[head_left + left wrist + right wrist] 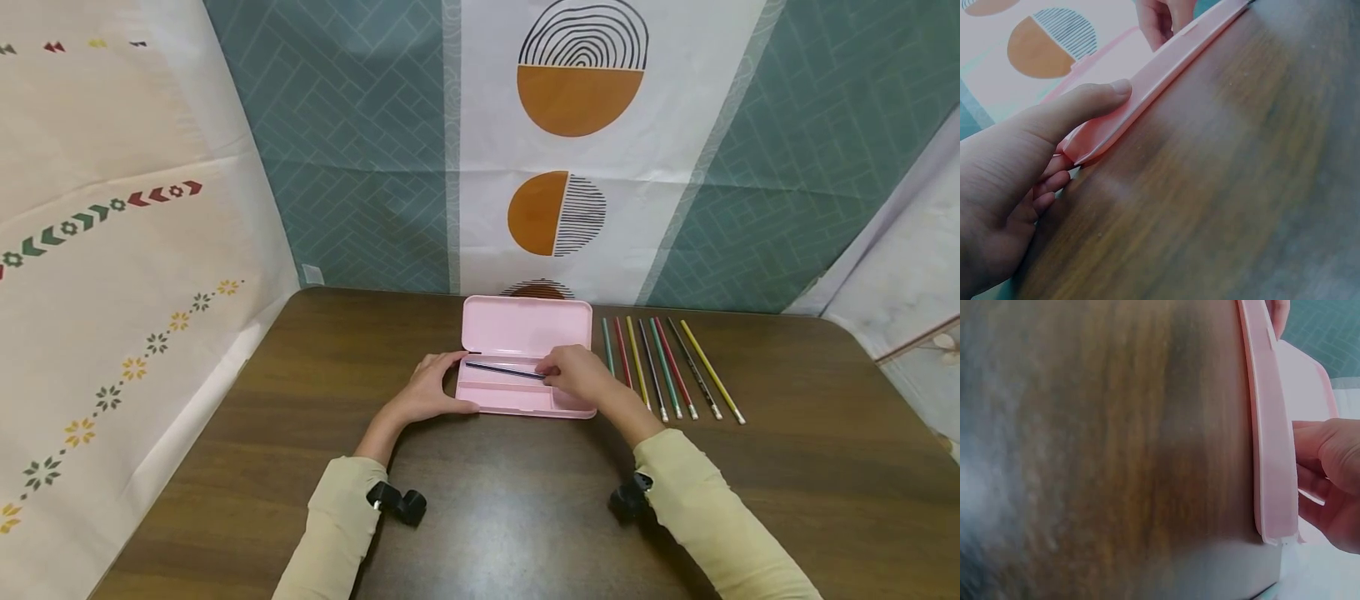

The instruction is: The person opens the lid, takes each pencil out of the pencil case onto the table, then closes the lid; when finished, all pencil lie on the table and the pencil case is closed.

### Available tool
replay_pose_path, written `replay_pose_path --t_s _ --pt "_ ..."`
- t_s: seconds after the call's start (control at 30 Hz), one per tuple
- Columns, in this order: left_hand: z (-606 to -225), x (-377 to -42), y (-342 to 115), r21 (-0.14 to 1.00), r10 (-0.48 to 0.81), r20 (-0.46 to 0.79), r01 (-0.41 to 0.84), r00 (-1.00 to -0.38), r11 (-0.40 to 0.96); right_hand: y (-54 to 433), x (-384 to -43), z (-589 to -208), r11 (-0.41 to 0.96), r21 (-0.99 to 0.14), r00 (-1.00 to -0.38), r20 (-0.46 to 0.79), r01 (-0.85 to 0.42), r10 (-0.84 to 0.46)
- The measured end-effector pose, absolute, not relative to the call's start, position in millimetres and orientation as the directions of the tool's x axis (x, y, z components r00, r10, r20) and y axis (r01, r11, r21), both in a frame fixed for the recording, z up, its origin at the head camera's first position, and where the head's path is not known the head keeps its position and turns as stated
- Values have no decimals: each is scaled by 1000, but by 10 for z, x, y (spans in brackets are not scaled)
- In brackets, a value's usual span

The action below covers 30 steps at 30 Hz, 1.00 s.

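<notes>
A pink pencil case (504,399) lies on the table with its lid (527,326) raised at the back. My left hand (429,390) grips the left end, thumb on the front wall and fingers around the far side; the left wrist view shows the thumb pressed on the pink wall (1141,94). Over the right part of the case, my right hand (581,373) pinches one end of a dark pencil (502,369), which lies crosswise over the rear compartment. In the right wrist view, the front wall (1275,456) hides the fingertips of that hand.
Several pencils lie in a row right of the case, among them a yellow pencil (712,371), a red pencil (677,368) and a green pencil (665,367). The brown wooden table (480,492) ends at a patterned cloth backdrop (360,167) behind the case.
</notes>
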<state>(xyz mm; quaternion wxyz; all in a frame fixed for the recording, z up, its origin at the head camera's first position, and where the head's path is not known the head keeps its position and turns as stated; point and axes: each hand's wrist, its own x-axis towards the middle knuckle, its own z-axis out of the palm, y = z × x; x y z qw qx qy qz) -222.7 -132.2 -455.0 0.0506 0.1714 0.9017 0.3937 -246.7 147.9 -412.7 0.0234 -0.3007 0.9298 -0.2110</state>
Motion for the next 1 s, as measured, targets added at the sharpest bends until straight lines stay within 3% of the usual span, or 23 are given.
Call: replay_pose_path --t_s 0.37,0.77,1.0 --pt "-4584 -2208 -1323 722 346 48 272 -937 637 1459 -2420 -4103 726 -349 -787 61 -593 -614" --pt "-4570 -2214 -1312 728 345 41 265 -938 633 1534 -2423 -3937 722 -360 -802 177 -592 -570" --pt "-4551 -2212 -1319 732 342 32 254 -939 632 1661 -2454 -3849 751 -395 -848 209 -529 -488"
